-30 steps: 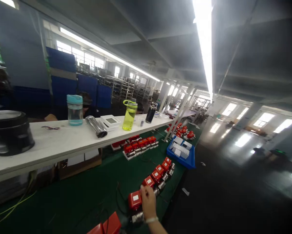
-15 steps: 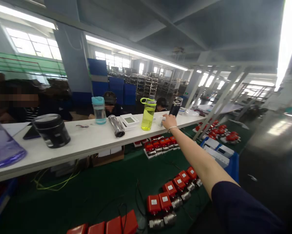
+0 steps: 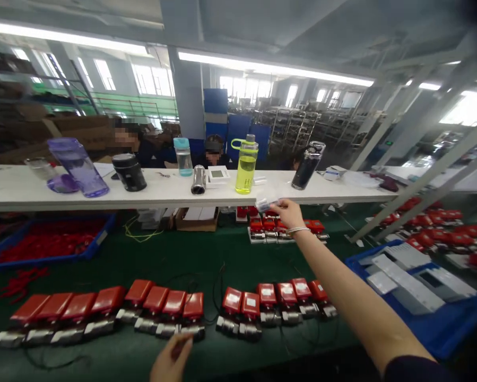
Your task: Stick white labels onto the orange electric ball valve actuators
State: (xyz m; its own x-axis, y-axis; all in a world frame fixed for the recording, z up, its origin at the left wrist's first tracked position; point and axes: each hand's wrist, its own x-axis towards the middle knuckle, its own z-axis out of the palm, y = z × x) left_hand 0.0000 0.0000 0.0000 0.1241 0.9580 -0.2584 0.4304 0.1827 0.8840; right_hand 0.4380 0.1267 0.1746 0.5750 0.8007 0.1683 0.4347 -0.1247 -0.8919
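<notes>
At frame centre the right hand [image 3: 288, 213] pinches a small clear item [image 3: 267, 203] just below the white shelf [image 3: 162, 194] edge, near the yellow bottle [image 3: 245, 171]. At bottom centre the left hand [image 3: 171, 362] hangs loosely open beside red valves [image 3: 174, 313].

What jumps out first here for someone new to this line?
The row of red-capped valve actuators lined up along the near edge of the green bench. Above it, the right hand reaches out holding a small clear item just below the white shelf, where a yellow-green bottle stands out among the drink bottles. The left hand sits low at the frame's bottom, near the actuators.
</notes>
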